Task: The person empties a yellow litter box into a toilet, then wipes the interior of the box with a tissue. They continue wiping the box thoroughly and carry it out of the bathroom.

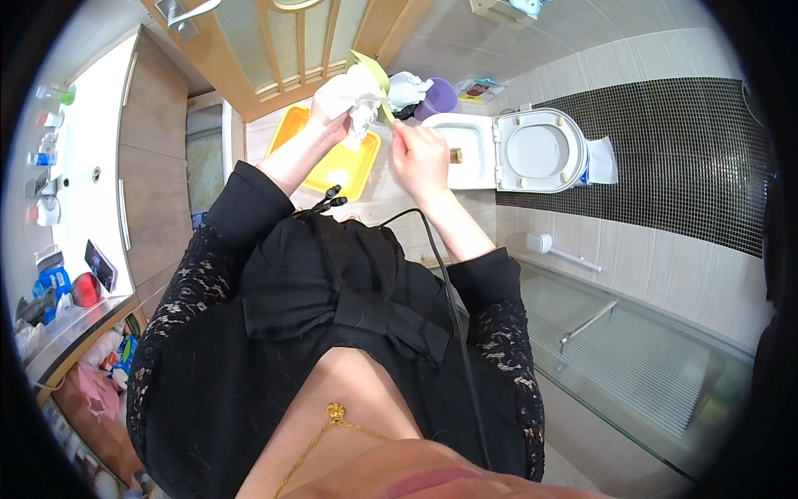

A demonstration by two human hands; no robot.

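My left hand (pixel 333 115) is closed around crumpled white tissue or cloth (pixel 349 87), which hangs down past the fingers. The wad lies against a curved light-green panel (pixel 373 65), seemingly plastic. My right hand (pixel 424 156) pinches the near end of this panel between thumb and fingers. Most of the panel's face is turned away or hidden behind the white wad. Below both hands, a shallow yellow plastic tray (pixel 356 171) rests on the floor, partly covered by my left forearm.
Right of my hands stands a white toilet (pixel 474 178) with its lid raised. Beside it are a purple bin (pixel 439 96) and a pale plastic bag (pixel 406 90). A wooden door (pixel 249 93) is ahead. Left is a white washbasin counter (pixel 93 143); a black cable (pixel 446 274) crosses my dress.
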